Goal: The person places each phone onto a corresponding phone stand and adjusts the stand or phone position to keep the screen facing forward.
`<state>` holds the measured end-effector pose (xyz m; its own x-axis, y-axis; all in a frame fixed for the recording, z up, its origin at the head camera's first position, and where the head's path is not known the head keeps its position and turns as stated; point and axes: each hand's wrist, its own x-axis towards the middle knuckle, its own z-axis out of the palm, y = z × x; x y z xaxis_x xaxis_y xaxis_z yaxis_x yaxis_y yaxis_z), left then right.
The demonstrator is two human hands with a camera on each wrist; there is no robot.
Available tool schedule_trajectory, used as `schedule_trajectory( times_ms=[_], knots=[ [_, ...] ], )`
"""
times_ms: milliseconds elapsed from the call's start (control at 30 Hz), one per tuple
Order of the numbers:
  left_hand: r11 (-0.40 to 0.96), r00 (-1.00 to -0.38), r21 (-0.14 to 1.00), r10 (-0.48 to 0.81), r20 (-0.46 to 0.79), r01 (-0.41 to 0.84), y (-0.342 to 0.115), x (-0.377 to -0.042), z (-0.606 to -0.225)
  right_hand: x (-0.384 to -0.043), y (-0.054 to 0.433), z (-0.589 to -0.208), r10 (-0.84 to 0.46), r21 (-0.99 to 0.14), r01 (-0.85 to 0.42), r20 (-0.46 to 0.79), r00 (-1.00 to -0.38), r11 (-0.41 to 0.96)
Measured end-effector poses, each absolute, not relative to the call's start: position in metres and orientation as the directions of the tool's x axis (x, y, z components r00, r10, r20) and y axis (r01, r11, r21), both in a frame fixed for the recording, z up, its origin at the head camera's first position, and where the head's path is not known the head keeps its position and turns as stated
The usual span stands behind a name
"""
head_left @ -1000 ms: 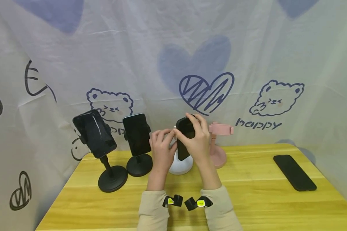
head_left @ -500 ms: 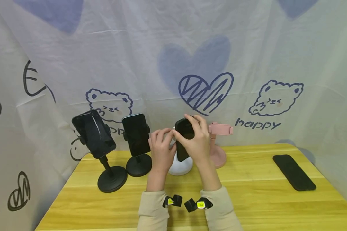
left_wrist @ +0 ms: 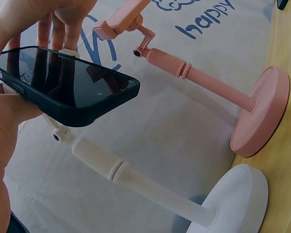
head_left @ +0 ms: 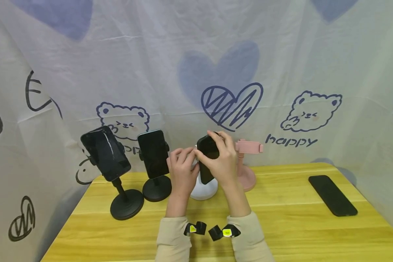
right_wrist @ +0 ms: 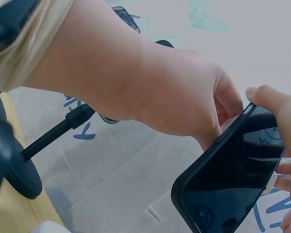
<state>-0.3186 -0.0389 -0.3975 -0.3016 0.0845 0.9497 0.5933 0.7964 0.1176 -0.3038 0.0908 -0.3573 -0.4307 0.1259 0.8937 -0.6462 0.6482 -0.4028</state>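
Observation:
In the head view, a dark phone (head_left: 207, 156) in a black case stands tilted at the white phone stand (head_left: 203, 190). My right hand (head_left: 223, 156) grips the phone, thumb on its left edge and fingers over the top and far edge. My left hand (head_left: 182, 167) is at the phone's left edge, fingers curled about the stand's clamp, which is mostly hidden. A pale piece of the clamp (right_wrist: 228, 122) shows between left fingers and phone in the right wrist view. The left wrist view shows the stand's white stem (left_wrist: 155, 189) below the phone.
Two black stands (head_left: 127, 204) (head_left: 157, 188) at the left hold phones (head_left: 106, 153) (head_left: 153, 153). A pink phone stand (head_left: 247, 177) with its clamp bare is just right of my hands. Another black phone (head_left: 332, 195) lies flat on the wooden table (head_left: 281, 233). A printed curtain (head_left: 170, 72) hangs behind.
The phone and both hands shift slightly left and down in the head view, along with a small camera drift. Both hands keep their places on the phone and the clamp.

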Motion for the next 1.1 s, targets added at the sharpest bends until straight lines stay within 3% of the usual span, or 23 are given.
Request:
schedule_trajectory(
  times_ms=[400,1100],
  knots=[
    [0.779,-0.275,0.094,0.104,0.956,0.62,-0.0435,-0.3185,-0.3961,-0.3055,0.0915,-0.3572,0.111,-0.374,-0.653,0.906,-0.408,0.658],
    [0.78,-0.263,0.079,0.112,0.958,0.621,-0.0412,-0.3195,-0.3973,-0.3059,0.0953,-0.3572,0.142,-0.443,-0.665,0.878,-0.456,0.601]
  ],
)
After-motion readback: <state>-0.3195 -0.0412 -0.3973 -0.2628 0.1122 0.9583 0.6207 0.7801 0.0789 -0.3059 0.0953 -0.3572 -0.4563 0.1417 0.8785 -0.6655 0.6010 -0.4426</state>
